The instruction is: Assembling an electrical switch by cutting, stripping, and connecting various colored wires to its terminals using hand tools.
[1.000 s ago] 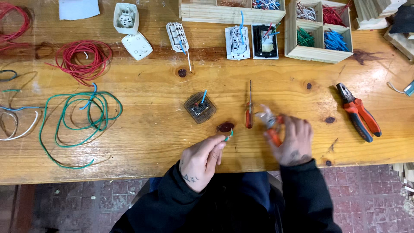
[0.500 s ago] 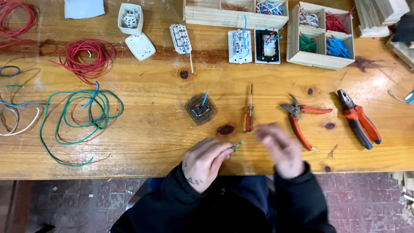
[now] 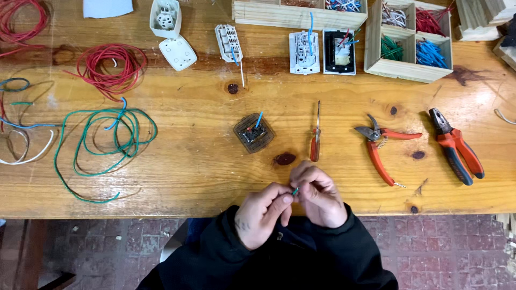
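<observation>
Varnished pine workbench [image 3: 188,177], knotty and glossy, seen from the head view over brick floor. At 6 o'clock, a short green wire piece [image 3: 295,190] is pinched between both hands: left hand [image 3: 263,212] fingertips closed on it, right hand [image 3: 318,196] curled around its other end. Judged light, thin, bendy, slick-insulated; best gripped near the ends. At 12 o'clock of the hands lie a red-handled screwdriver [image 3: 315,134] and a small dark switch module [image 3: 253,132]; at 2 o'clock, orange wire strippers [image 3: 382,145].
</observation>
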